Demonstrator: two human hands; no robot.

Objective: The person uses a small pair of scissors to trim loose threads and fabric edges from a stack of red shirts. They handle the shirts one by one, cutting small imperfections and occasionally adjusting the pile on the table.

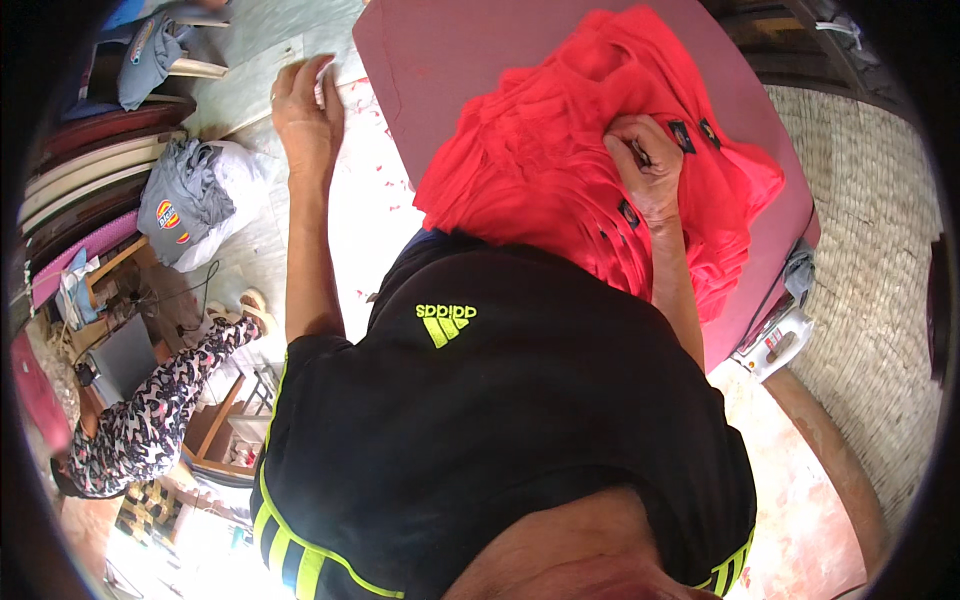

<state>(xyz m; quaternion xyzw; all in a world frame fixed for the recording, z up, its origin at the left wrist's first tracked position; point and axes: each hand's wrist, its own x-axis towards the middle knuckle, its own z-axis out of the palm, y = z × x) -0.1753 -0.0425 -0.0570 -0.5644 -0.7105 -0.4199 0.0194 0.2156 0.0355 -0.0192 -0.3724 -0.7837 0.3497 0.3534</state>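
A heap of red garments (540,150) with small dark labels lies in front of me on a maroon-covered table (425,60). My right hand (645,165) is over the heap, near the labels, with its fingers curled in a pinch. Something small and dark shows between those fingers, too little to name. Out to the left, past the table's side, my left hand (308,105) is raised above the floor. Its fingers are bent together, and a small pale bit shows beside them; I cannot make out what it is.
A clothes iron (778,345) stands at the table's right edge. Red scraps (400,188) dot the pale floor. To the left, grey garments (185,190) lie in a white bag beside stacked boards (85,180). A person in patterned clothes (150,420) is at the lower left.
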